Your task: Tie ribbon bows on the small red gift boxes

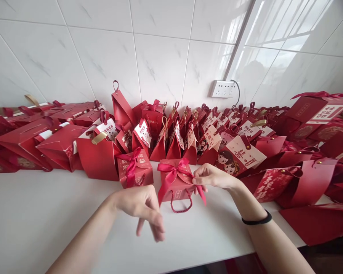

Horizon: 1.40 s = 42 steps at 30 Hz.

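Observation:
A red gift box (179, 186) stands on the white table, tied on top with a bright red ribbon bow (173, 171). Its twisted rope handle (182, 210) hangs down in front. At the box's right side my right hand (207, 178) pinches the ribbon's tail, and its lower fingers lie partly hidden beside the box. My left hand (147, 209) is in the air to the front left of the box, slightly blurred, fingers pointing down and apart with nothing in them. Just behind it sits a second red gift box (140, 167) with a similar bow.
Many red gift bags (177, 140) and boxes line the back of the white table (60, 217) against a tiled wall (160, 57). A bow-topped box (308, 108) rests higher at the right. A power strip (223, 89) is on the wall. The table's front edge runs below my hands.

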Motion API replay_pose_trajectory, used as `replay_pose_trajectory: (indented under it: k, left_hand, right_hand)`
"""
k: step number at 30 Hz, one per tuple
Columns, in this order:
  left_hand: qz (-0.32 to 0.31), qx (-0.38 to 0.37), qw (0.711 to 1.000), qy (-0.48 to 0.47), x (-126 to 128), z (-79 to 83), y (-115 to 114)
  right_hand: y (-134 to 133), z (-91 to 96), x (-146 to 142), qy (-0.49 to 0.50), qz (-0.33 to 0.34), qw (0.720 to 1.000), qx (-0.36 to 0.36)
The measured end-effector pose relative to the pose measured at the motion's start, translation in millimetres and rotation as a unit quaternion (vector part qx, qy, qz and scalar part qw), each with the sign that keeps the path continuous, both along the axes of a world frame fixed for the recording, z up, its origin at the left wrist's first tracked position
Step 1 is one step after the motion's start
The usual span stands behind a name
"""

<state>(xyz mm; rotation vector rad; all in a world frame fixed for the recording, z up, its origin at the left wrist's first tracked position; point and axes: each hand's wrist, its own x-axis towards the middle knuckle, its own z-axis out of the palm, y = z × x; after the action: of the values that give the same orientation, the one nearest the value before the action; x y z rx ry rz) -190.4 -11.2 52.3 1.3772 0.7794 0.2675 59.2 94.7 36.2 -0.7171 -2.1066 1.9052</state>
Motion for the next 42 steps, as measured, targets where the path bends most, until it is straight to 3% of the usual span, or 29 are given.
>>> replay_pose_trajectory:
  k: [1, 2, 3, 5, 7, 10, 12, 15, 19, 27, 33, 42]
  left_hand:
    - [0.027, 0.013, 0.999, -0.037, -3, 1.5, 0]
    - [0.098, 0.054, 0.990, -0.084, -5, 1.6, 2]
    - [0.198, 0.120, 0.964, -0.130, -5, 0.3, 3]
    - [0.383, 0.278, 0.866, -0.159, 1, -6.5, 8]
    - [0.452, 0.412, 0.787, -0.086, 11, -16.1, 12]
    - [0.406, 0.542, 0.733, 0.063, 23, -27.9, 14]
    - [0.354, 0.591, 0.714, 0.124, 25, -31.5, 13]
    - [0.286, 0.636, 0.697, 0.169, 24, -32.4, 10]
    - [0.253, 0.673, 0.667, 0.197, 24, -32.9, 10]
    - [0.253, 0.675, 0.652, 0.236, 30, -36.2, 11]
    - [0.251, 0.668, 0.657, 0.241, 30, -35.8, 11]
    - [0.249, 0.697, 0.631, 0.232, 29, -38.8, 11]
  right_hand:
    - [1, 0.3, 0, -0.005, 0.012, 1.000, 0.000]
    - [1, 1.1, 1, -0.014, 0.025, 1.000, 0.000]
    - [1, 2.4, 1, -0.024, 0.036, 0.999, 0.000]
    - [0, 5.5, 2, -0.039, 0.050, 0.998, 0.001]
    - [-2, 7.9, 3, -0.040, 0.065, 0.997, -0.005]
    - [-3, 8.3, 4, -0.033, 0.095, 0.995, -0.024]
    - [-3, 7.1, 5, -0.031, 0.109, 0.993, -0.031]
    - [-6, 6.7, 4, -0.017, 0.118, 0.992, -0.042]
    - [-13, 9.9, -1, 0.001, 0.122, 0.990, -0.076]
    - [-28, 7.3, -10, -0.026, 0.145, 0.982, -0.117]
    - [-30, 7.5, -11, 0.028, 0.185, 0.969, -0.162]
    - [-30, 3.1, -14, -0.105, 0.243, 0.961, -0.077]
